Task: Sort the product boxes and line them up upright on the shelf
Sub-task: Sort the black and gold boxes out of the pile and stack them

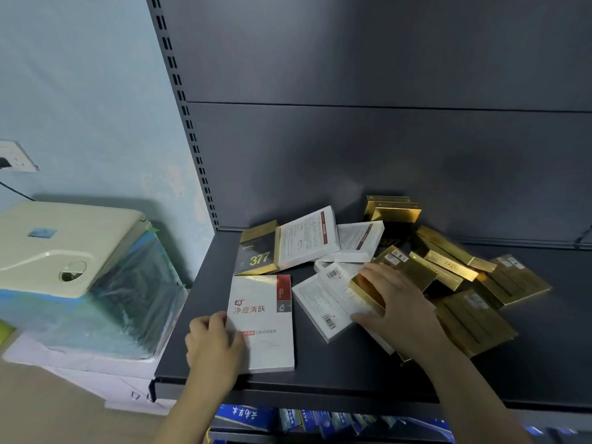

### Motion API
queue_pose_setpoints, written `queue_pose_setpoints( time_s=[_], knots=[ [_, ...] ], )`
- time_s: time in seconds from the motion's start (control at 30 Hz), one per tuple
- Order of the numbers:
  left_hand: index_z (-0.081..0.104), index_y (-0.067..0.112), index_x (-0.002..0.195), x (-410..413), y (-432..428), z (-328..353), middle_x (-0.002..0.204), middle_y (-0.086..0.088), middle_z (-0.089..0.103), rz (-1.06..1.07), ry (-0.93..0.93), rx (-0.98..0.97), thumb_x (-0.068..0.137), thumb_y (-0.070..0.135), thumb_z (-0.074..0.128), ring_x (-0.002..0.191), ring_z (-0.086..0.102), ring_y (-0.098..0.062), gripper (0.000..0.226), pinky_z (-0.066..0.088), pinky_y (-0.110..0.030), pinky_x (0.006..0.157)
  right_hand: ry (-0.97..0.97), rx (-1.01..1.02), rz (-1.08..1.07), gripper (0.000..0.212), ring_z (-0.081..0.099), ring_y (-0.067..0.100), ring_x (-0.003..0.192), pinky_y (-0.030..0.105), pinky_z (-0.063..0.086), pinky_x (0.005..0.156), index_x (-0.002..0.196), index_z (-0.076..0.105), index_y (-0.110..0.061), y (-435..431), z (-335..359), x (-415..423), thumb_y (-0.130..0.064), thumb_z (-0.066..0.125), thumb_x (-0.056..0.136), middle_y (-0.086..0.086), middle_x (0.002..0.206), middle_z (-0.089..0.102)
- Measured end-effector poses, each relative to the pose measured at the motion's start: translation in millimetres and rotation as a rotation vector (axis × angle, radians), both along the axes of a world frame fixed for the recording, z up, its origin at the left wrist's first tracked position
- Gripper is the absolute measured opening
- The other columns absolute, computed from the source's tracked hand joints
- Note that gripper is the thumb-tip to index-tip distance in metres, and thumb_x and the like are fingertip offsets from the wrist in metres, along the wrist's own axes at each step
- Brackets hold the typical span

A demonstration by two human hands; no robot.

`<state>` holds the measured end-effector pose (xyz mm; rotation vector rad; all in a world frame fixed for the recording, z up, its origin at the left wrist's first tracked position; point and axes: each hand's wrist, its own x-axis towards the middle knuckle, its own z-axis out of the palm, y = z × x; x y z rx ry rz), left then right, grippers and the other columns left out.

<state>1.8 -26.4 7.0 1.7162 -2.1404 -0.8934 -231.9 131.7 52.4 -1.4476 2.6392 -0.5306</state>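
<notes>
A dark shelf (320,366) carries a loose heap of flat product boxes, white ones and gold ones. My left hand (213,347) grips the lower left edge of a white box (266,322) with red trim that lies face up near the front. My right hand (400,312) is closed over a gold box (365,288) on top of another white box (320,304) lying barcode side up. A black and gold box marked 377 (258,249) lies at the back left. Several gold boxes (448,264) are piled at the right, and a few stand upright (392,209) against the back panel.
The shelf's dark back panel (384,149) rises behind the heap. Left of the shelf sits a cream appliance (64,245) wrapped in clear plastic on white cartons. Blue packages (250,418) fill the shelf below. A wall socket (16,155) is at far left.
</notes>
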Motion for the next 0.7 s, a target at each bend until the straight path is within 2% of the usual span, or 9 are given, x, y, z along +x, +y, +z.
queue_pose_setpoints(
  time_s=[0.13,0.23,0.27,0.33,0.4,0.47,0.53,0.6,0.7],
  knots=[
    [0.053,0.012,0.108,0,-1,-1,0.119,-0.013,0.043,-0.047,0.042,-0.019,0.085,0.023,0.066,0.104,0.038,-0.026,0.029,0.036,-0.035,0.089,0.051,-0.029,-0.088,0.079,0.018,0.015,0.148,0.032,0.007,0.118,0.146,0.037,-0.023,9,-9,-2,-0.057,0.064,0.081,-0.004,0.16,0.023],
    [0.048,0.018,0.097,0,-5,0,0.112,-0.006,0.043,-0.09,0.007,-0.027,0.082,0.034,0.07,0.099,0.036,-0.019,0.031,0.039,-0.033,0.085,0.094,-0.028,-0.059,0.065,0.031,0.017,0.144,0.037,0.024,0.116,0.14,0.049,-0.019,16,-5,3,-0.046,0.067,0.084,-0.001,0.155,0.037],
    [0.048,0.019,0.097,-1,-7,1,0.112,-0.005,0.043,-0.101,-0.032,-0.05,0.08,0.038,0.071,0.099,0.036,-0.019,0.034,0.041,-0.034,0.087,0.144,-0.047,-0.036,0.059,0.044,0.021,0.137,0.04,0.037,0.109,0.133,0.058,-0.016,18,-3,3,-0.042,0.072,0.082,0.002,0.146,0.049],
    [0.05,0.018,0.105,-5,-10,7,0.119,-0.006,0.042,-0.126,-0.116,-0.11,0.077,0.042,0.073,0.104,0.038,-0.021,0.042,0.043,-0.038,0.093,0.259,-0.169,0.032,0.042,0.07,0.024,0.102,0.04,0.058,0.08,0.112,0.071,-0.011,22,0,0,-0.035,0.075,0.078,0.007,0.114,0.072],
    [0.051,0.018,0.12,-12,-9,13,0.128,-0.01,0.041,-0.122,-0.082,-0.178,0.075,0.037,0.076,0.113,0.04,-0.028,0.055,0.04,-0.042,0.098,0.322,-0.328,0.097,0.029,0.068,0.014,0.063,0.028,0.057,0.052,0.105,0.073,-0.01,28,10,-5,-0.031,0.065,0.085,-0.001,0.08,0.072],
    [0.052,0.019,0.128,-22,-4,21,0.131,-0.012,0.043,-0.151,0.098,-0.269,0.073,0.027,0.078,0.115,0.042,-0.03,0.062,0.039,-0.043,0.098,0.326,-0.465,0.063,0.022,0.055,0.002,0.05,0.02,0.05,0.044,0.107,0.071,-0.014,32,30,-8,-0.026,0.062,0.091,-0.01,0.066,0.062],
    [0.048,0.024,0.132,-33,5,30,0.132,-0.003,0.044,-0.282,0.316,-0.271,0.075,0.02,0.076,0.119,0.041,-0.018,0.063,0.037,-0.039,0.103,0.172,-0.617,-0.083,0.021,0.055,-0.008,0.056,0.011,0.046,0.049,0.113,0.067,-0.021,37,54,-7,-0.021,0.064,0.091,-0.019,0.071,0.059],
    [0.039,0.03,0.138,-47,17,42,0.136,0.012,0.044,-0.459,0.502,-0.101,0.079,0.023,0.075,0.125,0.039,-0.002,0.069,0.032,-0.029,0.109,-0.076,-0.722,-0.228,0.026,0.059,-0.016,0.071,0.004,0.045,0.059,0.112,0.062,-0.031,37,72,-6,-0.023,0.063,0.088,-0.029,0.084,0.057],
    [0.022,0.045,0.146,-71,38,60,0.14,0.031,0.041,-0.66,0.558,0.209,0.073,0.055,0.072,0.129,0.035,0.008,0.089,0.027,-0.025,0.11,-0.335,-0.732,-0.251,0.018,0.058,-0.022,0.083,0.0,0.045,0.062,0.103,0.066,-0.031,28,86,-12,-0.021,0.064,0.089,-0.027,0.086,0.063]
  ],
)
